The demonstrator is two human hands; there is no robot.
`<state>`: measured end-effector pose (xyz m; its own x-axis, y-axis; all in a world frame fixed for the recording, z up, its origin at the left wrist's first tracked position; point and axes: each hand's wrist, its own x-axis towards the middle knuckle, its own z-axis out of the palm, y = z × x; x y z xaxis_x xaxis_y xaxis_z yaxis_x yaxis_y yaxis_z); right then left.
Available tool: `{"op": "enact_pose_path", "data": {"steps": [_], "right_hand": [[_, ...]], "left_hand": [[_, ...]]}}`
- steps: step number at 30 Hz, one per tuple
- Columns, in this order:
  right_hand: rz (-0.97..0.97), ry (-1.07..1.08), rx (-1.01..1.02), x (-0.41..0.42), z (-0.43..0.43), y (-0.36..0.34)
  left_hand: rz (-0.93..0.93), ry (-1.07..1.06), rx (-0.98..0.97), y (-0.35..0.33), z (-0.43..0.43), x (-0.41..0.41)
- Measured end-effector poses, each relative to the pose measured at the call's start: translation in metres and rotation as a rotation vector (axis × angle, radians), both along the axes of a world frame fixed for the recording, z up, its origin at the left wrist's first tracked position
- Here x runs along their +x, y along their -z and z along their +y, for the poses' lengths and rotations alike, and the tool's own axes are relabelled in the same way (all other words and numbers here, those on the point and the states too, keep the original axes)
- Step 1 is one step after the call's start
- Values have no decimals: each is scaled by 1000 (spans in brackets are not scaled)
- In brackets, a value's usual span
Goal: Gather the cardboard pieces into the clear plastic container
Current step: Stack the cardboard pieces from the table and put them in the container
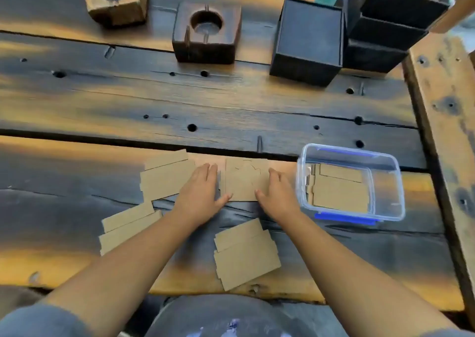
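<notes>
Head view: both hands are laid flat on a cardboard sheet [244, 180] near the middle of the scorched wooden tabletop [231, 100], the left hand [199, 192] on its left side and the right hand [279, 195] on its right. The fingers are spread and pressed down, not closed around anything; the sheet appears to be steadied or squared up before it is lifted. Just to the right stands the clear plastic container [388, 195], its lid off, blue clips at its rims, and several cardboard pieces [339, 192] are already stacked inside, so part of the job is judged done. Loose stacks are left toward the near edge: one at the left [128, 227], one centred [245, 255], another beside the left hand [164, 180].

A faint cut outline on the held sheet is hard to read. Toward the far edge, two wooden blocks [207, 32] and dark boxes [308, 41] are partly cropped. How many layers lie under the palms cannot be told.
</notes>
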<state>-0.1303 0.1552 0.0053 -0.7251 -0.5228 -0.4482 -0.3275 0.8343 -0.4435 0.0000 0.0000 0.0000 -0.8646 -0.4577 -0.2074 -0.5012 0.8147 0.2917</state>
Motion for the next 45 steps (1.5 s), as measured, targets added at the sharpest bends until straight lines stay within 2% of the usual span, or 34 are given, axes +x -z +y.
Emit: {"op": "enact_pose_path", "data": {"steps": [6,12,16,27,31,38,42,45], "right_hand": [[-31,78,53,-13,-6,9],[-165,210,-37,-19,-17,13],[-217,310,-100,-23,-18,15],[-236,225,-243,9,21,3],[-253,221,-161,27,45,8],[-345,250,-156,54,77,14],[-378,242,-124,61,89,17],[-392,203,-97,61,90,19]], "left_hand": [[-129,-200,210,15,17,-20],[-134,-413,325,19,18,-42],[-74,-651,535,17,5,-46],[60,-699,810,0,40,19],[34,-691,862,0,59,43],[-96,-817,922,5,93,84],[-94,-936,1028,9,107,99],[-103,-930,1030,9,115,101]]}}
